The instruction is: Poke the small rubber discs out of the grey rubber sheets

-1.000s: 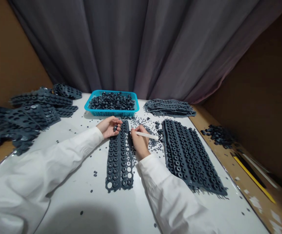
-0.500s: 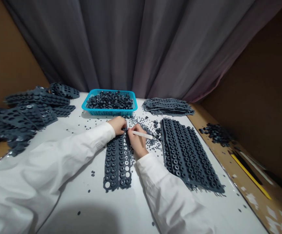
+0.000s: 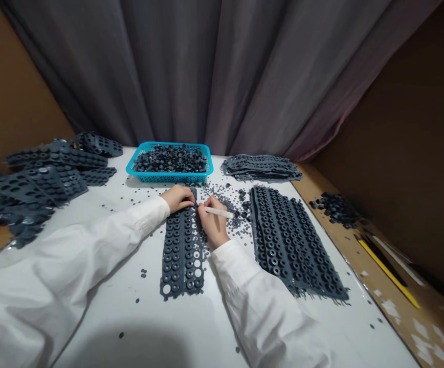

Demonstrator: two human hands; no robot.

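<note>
Both hands are in close together now, right at the far end of the dark sheet, which lies lengthwise on the white table, in front of the blue basket. The right hand has its fingers wrapped around a slim white tool, held much like a pen, its back end pointing out to the right; the working tip is hidden by the fingers. Just beside it, the left hand lies over the sheet's far end, knuckles up, fingers curled down; whether it pinches a piece there, I can't tell from here.

Look at that sheet: rows of raised rings, with round white gaps along the right-hand side and one more at the near left corner. Small dark discs lie scattered thickly to the right of it. The basket is heaped with small dark pieces. Over on the right sits a stack of ringed sheets, with a flatter pile of sheets behind, and to the left a loose, jumbled heap. Past the table's right edge, a yellow strip lies on the brown surface.
</note>
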